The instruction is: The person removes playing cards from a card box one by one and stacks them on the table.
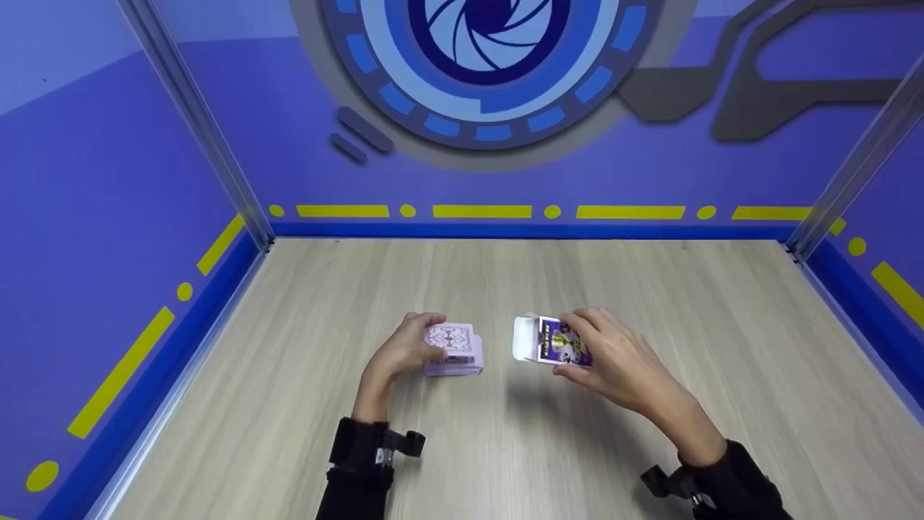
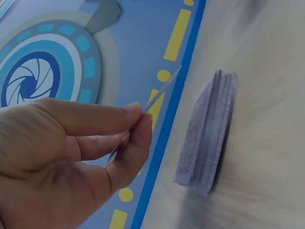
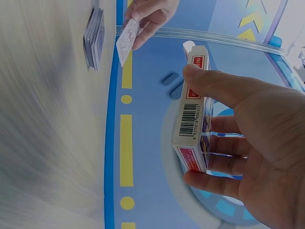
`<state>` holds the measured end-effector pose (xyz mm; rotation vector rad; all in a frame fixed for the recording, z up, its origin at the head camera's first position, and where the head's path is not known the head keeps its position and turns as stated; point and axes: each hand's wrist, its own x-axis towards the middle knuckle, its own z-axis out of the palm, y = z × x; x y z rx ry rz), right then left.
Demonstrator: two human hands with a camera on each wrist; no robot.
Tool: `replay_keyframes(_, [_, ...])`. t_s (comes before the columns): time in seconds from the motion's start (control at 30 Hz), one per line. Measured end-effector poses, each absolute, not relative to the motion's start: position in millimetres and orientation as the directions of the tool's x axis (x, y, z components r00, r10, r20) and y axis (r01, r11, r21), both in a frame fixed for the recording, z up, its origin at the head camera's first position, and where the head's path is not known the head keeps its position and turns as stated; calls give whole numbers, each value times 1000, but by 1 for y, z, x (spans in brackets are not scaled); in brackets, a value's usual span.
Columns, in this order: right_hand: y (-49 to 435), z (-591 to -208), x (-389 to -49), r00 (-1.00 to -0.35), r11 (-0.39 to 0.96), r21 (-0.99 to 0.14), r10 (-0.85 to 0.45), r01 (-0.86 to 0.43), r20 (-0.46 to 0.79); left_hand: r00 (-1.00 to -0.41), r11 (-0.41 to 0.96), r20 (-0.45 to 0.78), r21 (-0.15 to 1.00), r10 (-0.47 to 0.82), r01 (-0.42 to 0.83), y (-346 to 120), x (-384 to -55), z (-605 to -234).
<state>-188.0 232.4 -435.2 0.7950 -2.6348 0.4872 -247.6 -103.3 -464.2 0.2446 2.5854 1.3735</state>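
Observation:
My left hand (image 1: 406, 348) pinches a thin playing card (image 1: 449, 337) with a patterned back between thumb and fingers. In the left wrist view the card (image 2: 164, 88) shows edge-on, lifted apart from the deck of cards (image 2: 207, 133). That deck stands stacked on the table, partly covered by the held card in the head view. To the right, my right hand (image 1: 619, 361) grips a card box (image 1: 559, 342) with a purple picture front. Its white end flap (image 1: 525, 338) is open and points toward the deck. A barcode shows on the box's narrow side (image 3: 189, 119) in the right wrist view.
The light wood-grain table (image 1: 462, 448) spreads around both hands. Blue printed panels (image 1: 505, 188) with yellow marks border it at the back and sides, joined by metal corner posts (image 1: 195, 108). A black wrist camera mount (image 1: 408, 443) sits on the left forearm.

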Motion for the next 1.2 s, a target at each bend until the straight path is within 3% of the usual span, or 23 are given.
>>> replay_keyframes(0.87, [232, -433, -187, -782, 783, -221, -464, -582, 417, -974, 776, -99, 624, 202, 97, -86, -249, -487])
replay_keyframes(1.2, [232, -433, -187, -780, 783, -210, -473, -585, 410, -959, 805, -70, 562, 274, 189, -89, -250, -489])
